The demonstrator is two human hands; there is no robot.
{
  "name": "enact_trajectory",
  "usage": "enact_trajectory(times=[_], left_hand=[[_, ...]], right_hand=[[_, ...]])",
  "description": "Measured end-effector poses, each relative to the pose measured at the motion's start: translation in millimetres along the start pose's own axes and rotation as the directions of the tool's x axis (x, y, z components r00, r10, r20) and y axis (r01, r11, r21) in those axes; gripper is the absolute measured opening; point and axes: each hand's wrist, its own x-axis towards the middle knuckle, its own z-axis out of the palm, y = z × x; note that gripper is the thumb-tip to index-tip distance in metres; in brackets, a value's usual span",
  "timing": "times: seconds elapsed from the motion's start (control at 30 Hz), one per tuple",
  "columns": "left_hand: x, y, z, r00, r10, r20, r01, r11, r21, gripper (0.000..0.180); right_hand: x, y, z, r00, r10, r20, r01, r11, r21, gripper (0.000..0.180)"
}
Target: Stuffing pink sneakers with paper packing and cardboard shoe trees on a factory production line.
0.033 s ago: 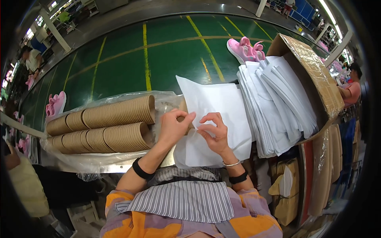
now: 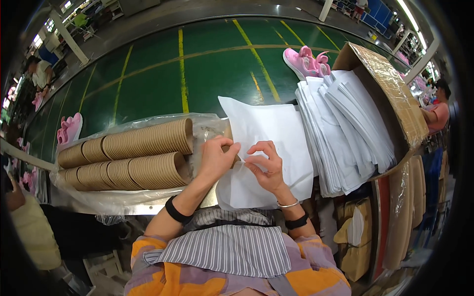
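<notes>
My left hand (image 2: 217, 157) is closed around a brown cardboard insert (image 2: 227, 131), mostly hidden behind the fingers. Beside it my right hand (image 2: 266, 165) pinches the left edge of a white paper sheet (image 2: 284, 126), thumb and index fingertip together. The paper lies in front of me, its far left corner raised and its near part folded under my hands. To the left, two rows of nested, curved cardboard inserts (image 2: 148, 139) rest on a clear plastic bag (image 2: 123, 200). Right of the paper is a thick, fanned stack of white paper (image 2: 340, 133).
An open cardboard box (image 2: 382, 84) holds the paper stack on its side. A pink shoe pair (image 2: 306, 63) sits beyond it, and more pink shoes (image 2: 69, 129) at the far left. A green conveyor belt (image 2: 153, 74) with yellow lines runs across. Co-workers stand left and right.
</notes>
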Motion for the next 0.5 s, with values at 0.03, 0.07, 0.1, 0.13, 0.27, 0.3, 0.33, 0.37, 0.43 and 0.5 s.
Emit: enact_trajectory(times=[0.03,0.07,0.1,0.13,0.27,0.3,0.33,0.37,0.43,0.5], left_hand=[[2.1,0.3,1.2,1.0,-0.001,-0.004,0.001,1.0,0.003,0.022],[3.8,2.0,1.7,1.0,-0.01,0.018,0.009,1.0,0.021,0.022],[4.1,3.4,1.6,0.999,-0.021,0.044,0.02,0.999,0.038,0.022],[4.5,4.3,2.0,0.999,-0.025,0.046,0.023,0.999,0.041,0.022],[4.8,0.5,8.0,0.995,-0.081,0.065,0.085,0.994,-0.062,0.02],[6.1,-1.2,10.3,0.994,-0.082,0.07,0.09,0.988,-0.127,0.022],[6.7,-1.6,12.1,0.994,-0.085,0.071,0.094,0.988,-0.122,0.022],[7.1,-1.9,13.7,0.987,-0.126,0.096,0.142,0.973,-0.181,0.024],[3.8,-1.6,15.9,0.976,-0.174,0.127,0.2,0.951,-0.234,0.028],[1.8,-0.7,16.1,0.981,-0.155,0.121,0.183,0.944,-0.274,0.03]], right_hand=[[1.4,2.3,-0.6,1.0,-0.022,0.021,0.022,1.0,-0.002,0.016],[2.6,5.0,-1.1,0.998,-0.044,0.042,0.044,0.999,-0.003,0.018],[2.1,7.5,-0.4,0.998,-0.041,0.042,0.041,0.999,0.0,0.018],[1.3,10.9,0.5,0.997,0.066,-0.049,-0.061,0.993,0.102,0.017],[12.2,11.1,-2.4,0.946,0.299,-0.127,-0.267,0.938,0.223,0.017],[15.3,9.8,-2.1,0.945,0.302,-0.126,-0.269,0.936,0.227,0.017],[17.8,8.3,-0.9,0.945,0.316,-0.082,-0.295,0.934,0.203,0.017],[18.9,7.8,0.6,0.943,0.33,-0.039,-0.319,0.931,0.179,0.016],[13.0,8.4,1.4,0.927,0.372,0.047,-0.373,0.904,0.209,0.016],[8.5,11.2,3.3,0.906,0.403,0.13,-0.423,0.875,0.234,0.017]])
